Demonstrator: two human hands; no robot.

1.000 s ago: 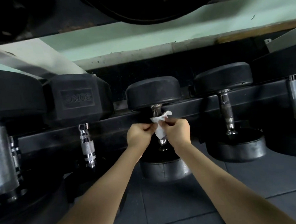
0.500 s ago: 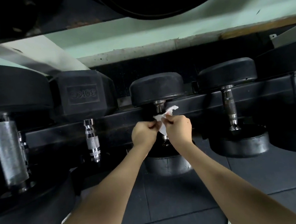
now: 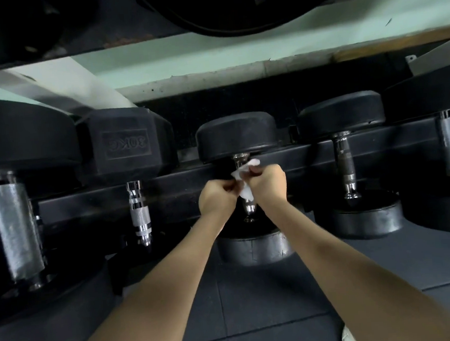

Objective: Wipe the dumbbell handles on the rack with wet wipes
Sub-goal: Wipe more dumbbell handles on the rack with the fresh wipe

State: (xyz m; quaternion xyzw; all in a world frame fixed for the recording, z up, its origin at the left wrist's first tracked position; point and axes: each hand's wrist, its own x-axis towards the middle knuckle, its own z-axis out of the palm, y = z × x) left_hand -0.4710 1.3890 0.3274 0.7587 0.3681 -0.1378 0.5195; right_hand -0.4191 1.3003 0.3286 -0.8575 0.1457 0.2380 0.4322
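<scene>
The step in hand is wiping 1 handle. The crumpled white wet wipe (image 3: 246,193) sits against the short chrome dumbbell handle (image 3: 249,208) of the round black rubber dumbbell at the middle of the black steel rack rail (image 3: 87,201). The left hand (image 3: 216,197) and right hand (image 3: 269,184) are close together and both pinch the wipe, the left at 9 o'clock of the handle, the right at 3 o'clock. A tail of wipe pokes out at 12 o'clock.

The next move, I judge, calls for drawing the wipe along the bar, then shifting to the dark knurled steel handle (image 3: 347,161) at 3 o'clock. The hands hide the bar's middle and their own fingertips. The wipe probably goes right round, but that cannot be seen. The outermost dumbbells are cut off at 9 and 3 o'clock
</scene>
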